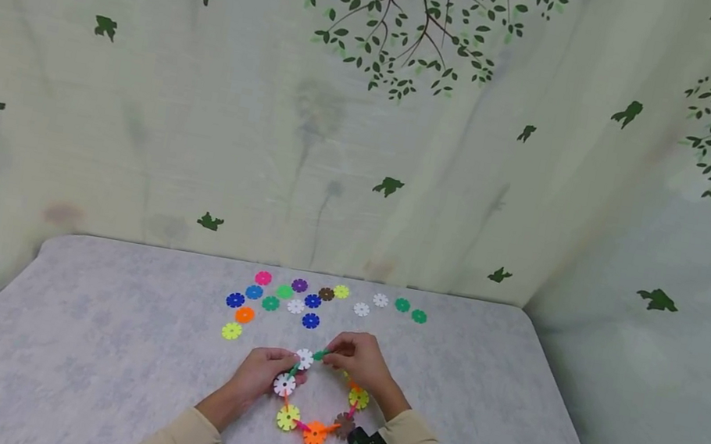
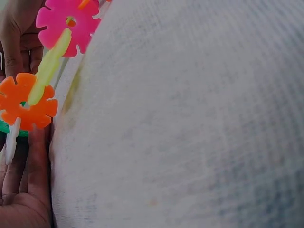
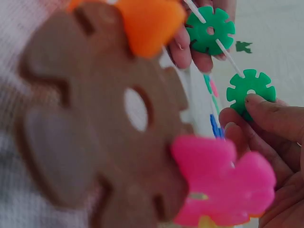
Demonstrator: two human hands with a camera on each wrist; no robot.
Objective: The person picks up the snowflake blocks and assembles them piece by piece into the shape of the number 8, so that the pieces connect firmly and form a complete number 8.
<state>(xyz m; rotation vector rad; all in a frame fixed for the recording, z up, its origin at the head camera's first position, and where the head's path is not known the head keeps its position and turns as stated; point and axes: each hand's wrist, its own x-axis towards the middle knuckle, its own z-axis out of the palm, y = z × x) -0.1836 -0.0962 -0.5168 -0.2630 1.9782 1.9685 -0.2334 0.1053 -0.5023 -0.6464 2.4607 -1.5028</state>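
Observation:
A chain of slotted plastic flower discs curves between the two hands, with a yellow disc, an orange disc and a brown disc along its lower bend. My left hand grips the chain's upper left part, beside a white disc and a green disc. At the top, my right hand pinches another green disc between thumb and fingers. A white disc seen edge-on links the two green ones. Part of the chain's right side is hidden under the right hand.
Loose flower discs lie scattered beyond the hands, among them a pink disc, a purple disc and a yellow disc. Two loose green discs lie farther right. The grey tabletop ends at a leaf-patterned curtain.

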